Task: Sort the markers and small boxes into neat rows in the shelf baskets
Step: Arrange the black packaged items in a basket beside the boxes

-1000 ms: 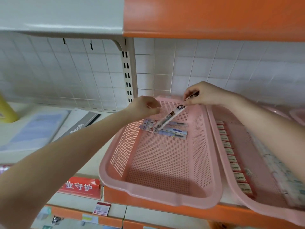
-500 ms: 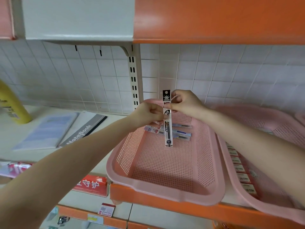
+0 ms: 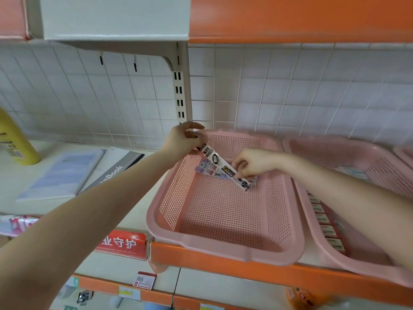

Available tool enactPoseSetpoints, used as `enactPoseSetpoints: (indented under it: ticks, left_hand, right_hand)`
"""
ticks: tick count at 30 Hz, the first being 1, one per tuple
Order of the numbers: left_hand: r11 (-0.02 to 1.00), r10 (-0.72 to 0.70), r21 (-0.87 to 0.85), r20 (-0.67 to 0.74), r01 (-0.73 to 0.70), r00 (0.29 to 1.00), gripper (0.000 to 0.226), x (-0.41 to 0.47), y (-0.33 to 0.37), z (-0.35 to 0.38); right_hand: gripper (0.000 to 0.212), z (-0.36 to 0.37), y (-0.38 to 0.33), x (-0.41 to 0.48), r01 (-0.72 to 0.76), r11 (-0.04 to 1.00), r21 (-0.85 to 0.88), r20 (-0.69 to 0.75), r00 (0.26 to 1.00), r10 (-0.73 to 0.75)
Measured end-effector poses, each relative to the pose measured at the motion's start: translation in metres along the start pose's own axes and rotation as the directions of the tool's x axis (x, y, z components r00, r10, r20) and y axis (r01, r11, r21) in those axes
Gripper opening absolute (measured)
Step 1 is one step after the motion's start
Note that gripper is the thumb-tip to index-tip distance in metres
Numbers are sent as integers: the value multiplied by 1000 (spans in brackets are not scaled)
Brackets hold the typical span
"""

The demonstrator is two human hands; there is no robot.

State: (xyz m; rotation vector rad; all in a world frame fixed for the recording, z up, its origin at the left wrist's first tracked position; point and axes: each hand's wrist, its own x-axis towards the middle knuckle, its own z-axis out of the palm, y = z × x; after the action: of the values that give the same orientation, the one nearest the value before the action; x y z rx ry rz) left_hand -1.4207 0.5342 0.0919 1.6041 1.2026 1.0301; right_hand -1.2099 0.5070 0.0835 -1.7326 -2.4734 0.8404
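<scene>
Tilted from upright, marker pack (image 3: 220, 163) slants into basket (image 3: 223, 247), left hand (image 3: 182, 139) and right hand (image 3: 252, 162) pinching it.

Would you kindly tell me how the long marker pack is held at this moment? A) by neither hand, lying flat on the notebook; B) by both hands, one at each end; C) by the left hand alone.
B: the left hand holds the upper end of the marker pack and the right hand pinches its lower end, slanted over the pink basket.

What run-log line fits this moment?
left grip, right grip: pinch black-and-white packaged marker | marker: slanted over pink plastic mesh basket
</scene>
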Motion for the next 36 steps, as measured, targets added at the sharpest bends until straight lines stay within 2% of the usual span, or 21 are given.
enactPoseSetpoints:
  ticks: [1,2,3,4,5,7,9,11,16,18,20,24,27,29,31,34,36]
  left_hand:
    - [982,36,184,77,-50,996,23,0,-3,-1]
    - [906,48,405,197,-125,979,23,-1,-6,-1]
    - [777,20,592,321,-217,947,22,-2,-10,3]
    - [637,-29,708,418,-305,908,24,-5,-15,8]
    - [518,-79,769,478,-374,875,26,-7,-20,13]
    - [363,-159,824,514,-435,843,27,-9,-29,21]
    - [250,-211,855,506,-454,836,24,-8,-34,26]
    - [194,-229,864,501,-465,835,22,-6,-36,30]
    - [168,-245,856,516,-489,821,16,-4,-38,31]
    - [181,-232,855,517,-485,824,15,-4,-35,29]
    - [198,-178,849,523,-490,834,18,-3,-26,29]
    - [292,-9,813,529,-504,849,25,1,3,42]
    - [451,156,704,543,-548,825,30,9,19,79]
    - [515,266,604,562,-608,783,33,12,33,119]
    - [536,360,489,605,-688,710,38,9,53,168]
    - [529,457,305,684,-792,569,41,-11,86,246]
    - [496,483,193,749,-846,454,42,-31,104,294]
  right_hand:
    - [19,1,1,-1,-17,998,-60,53,998,21]
    - [20,2,2,-1,-35,992,-120,97,994,47]
    - [20,4,3,0,-53,983,-176,139,987,78]
    - [20,8,4,1,-66,973,-220,180,978,107]
    - [19,13,4,3,-73,967,-246,215,968,128]
    - [21,25,3,6,-77,959,-273,247,958,147]
    - [25,34,2,8,-74,952,-297,212,967,142]
    - [26,36,4,8,-89,952,-294,163,976,141]
    - [26,32,10,-1,-118,961,-249,120,981,152]
    - [23,26,9,-8,-104,974,-201,26,993,112]
    - [20,15,11,-17,-84,984,-157,-135,989,63]
    - [17,-11,27,-43,-90,990,-104,-430,902,37]
    - [17,-17,52,-80,-144,987,-78,-581,810,72]
    - [17,-16,73,-120,-232,971,-58,-630,763,144]
    - [16,-14,94,-168,-336,940,-63,-663,718,212]
    - [17,-5,122,-249,-497,868,20,-683,627,375]
    - [20,4,136,-302,-615,782,101,-689,524,501]
